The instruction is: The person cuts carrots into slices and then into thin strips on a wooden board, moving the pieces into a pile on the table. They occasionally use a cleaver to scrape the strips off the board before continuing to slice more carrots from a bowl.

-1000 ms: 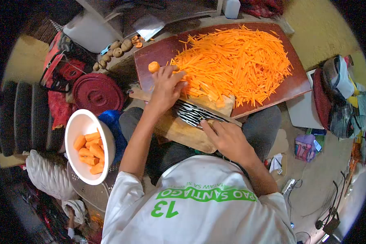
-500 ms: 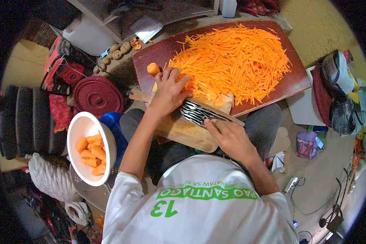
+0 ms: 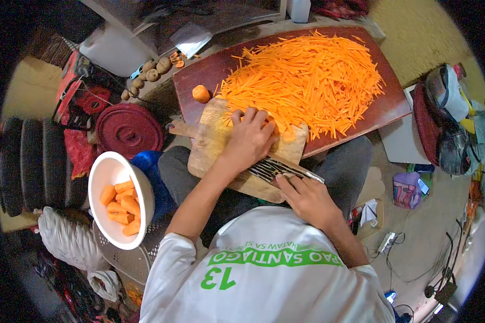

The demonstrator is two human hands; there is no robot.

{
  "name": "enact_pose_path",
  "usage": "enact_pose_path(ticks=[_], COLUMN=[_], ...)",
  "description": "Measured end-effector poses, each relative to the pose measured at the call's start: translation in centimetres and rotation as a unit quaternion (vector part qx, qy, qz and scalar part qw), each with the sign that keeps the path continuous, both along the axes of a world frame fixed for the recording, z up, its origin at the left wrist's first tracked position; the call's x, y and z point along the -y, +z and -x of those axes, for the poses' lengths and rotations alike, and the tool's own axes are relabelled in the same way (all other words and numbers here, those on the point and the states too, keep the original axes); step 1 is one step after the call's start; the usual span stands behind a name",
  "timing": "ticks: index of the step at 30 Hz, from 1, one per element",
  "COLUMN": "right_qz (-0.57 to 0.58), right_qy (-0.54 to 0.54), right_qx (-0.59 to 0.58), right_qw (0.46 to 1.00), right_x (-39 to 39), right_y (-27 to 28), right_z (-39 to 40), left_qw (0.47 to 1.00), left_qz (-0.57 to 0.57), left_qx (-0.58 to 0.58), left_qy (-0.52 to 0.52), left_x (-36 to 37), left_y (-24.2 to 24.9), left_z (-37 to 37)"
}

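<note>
My left hand (image 3: pixel 251 139) has its fingers curled over cut carrot at the far edge of a wooden cutting board (image 3: pixel 210 132). Bits of orange show around the fingertips; most of what lies under the palm is hidden. My right hand (image 3: pixel 313 199) is closed round the handle of a knife (image 3: pixel 264 169) with a black-and-white patterned blade. The blade lies low over the board, close beside my left hand, and part of it is hidden. Beyond the board, a large heap of carrot strips (image 3: pixel 312 81) covers much of a dark red board (image 3: pixel 369 116). A carrot chunk (image 3: pixel 201 93) sits at its left.
At my left stands a white bowl (image 3: pixel 95 199) holding several peeled carrot pieces (image 3: pixel 123 203). Behind it are a maroon lidded bucket (image 3: pixel 128 129) and several potatoes (image 3: pixel 152 74). To the right are a pale container (image 3: pixel 399 141), a purple bag (image 3: pixel 407 189) and cables on the floor.
My left hand has moved right and toward me, its fingers curling in from a spread pose. The knife's blade has turned to show a narrower face.
</note>
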State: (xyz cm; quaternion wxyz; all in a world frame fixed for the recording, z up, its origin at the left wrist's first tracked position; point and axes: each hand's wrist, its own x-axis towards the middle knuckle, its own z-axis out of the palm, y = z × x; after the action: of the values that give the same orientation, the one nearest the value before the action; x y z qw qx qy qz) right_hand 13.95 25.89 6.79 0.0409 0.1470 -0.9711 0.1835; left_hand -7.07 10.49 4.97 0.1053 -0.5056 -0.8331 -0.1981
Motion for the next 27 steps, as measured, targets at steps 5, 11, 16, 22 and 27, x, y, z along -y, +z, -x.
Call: enact_pose_path(ticks=[5, 11, 16, 22, 27], right_qz=[0.008, 0.015, 0.026, 0.045, 0.066], right_qy=[-0.002, -0.021, -0.016, -0.023, -0.032], right_qx=[-0.021, 0.0, 0.016, -0.001, -0.01], right_qw=[1.0, 1.0, 0.999, 0.999, 0.997], right_x=[0.0, -0.2, -0.5, -0.8, -1.3], right_y=[-0.8, 0.4, 1.1, 1.7, 1.3], right_z=[-0.4, -0.4, -0.2, -0.2, -0.1], left_qw=[0.998, 0.987, 0.989, 0.974, 0.983], left_qz=[0.037, 0.086, 0.083, 0.145, 0.071], left_qx=[-0.051, -0.119, -0.11, -0.158, -0.152], left_qy=[-0.022, -0.061, -0.057, -0.071, -0.078], left_x=[-1.5, -1.7, -2.4, -2.8, -2.1], left_y=[-0.6, -1.0, -0.2, -0.5, 0.1], left_z=[0.4, 1.4, 1.0, 1.3, 1.8])
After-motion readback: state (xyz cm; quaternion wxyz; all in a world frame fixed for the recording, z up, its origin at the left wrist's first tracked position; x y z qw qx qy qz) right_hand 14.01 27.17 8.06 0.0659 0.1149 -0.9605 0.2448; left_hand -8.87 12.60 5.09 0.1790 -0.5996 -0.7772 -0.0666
